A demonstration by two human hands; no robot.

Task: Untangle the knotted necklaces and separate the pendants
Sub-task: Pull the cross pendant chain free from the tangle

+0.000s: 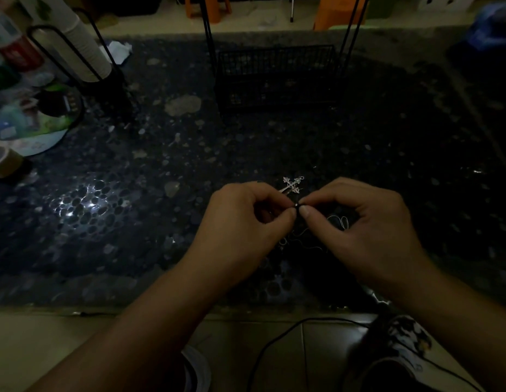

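A silver cross pendant (292,185) lies on the dark speckled table (133,193), just beyond my fingertips. Thin silver chain (338,222) loops in a tangle on the table under and between my hands. My left hand (246,222) and my right hand (359,222) meet at the middle, each pinching a small dark piece of the necklace (297,206) between thumb and forefinger. The scene is dim and the knot itself is mostly hidden by my fingers.
A black wire basket (277,77) stands at the back centre. A black rack with a stack of paper cups (85,52) and cluttered packets (25,108) fill the far left. A roll of tape (3,162) sits at the left edge. A black cable (288,332) hangs below the table's front edge.
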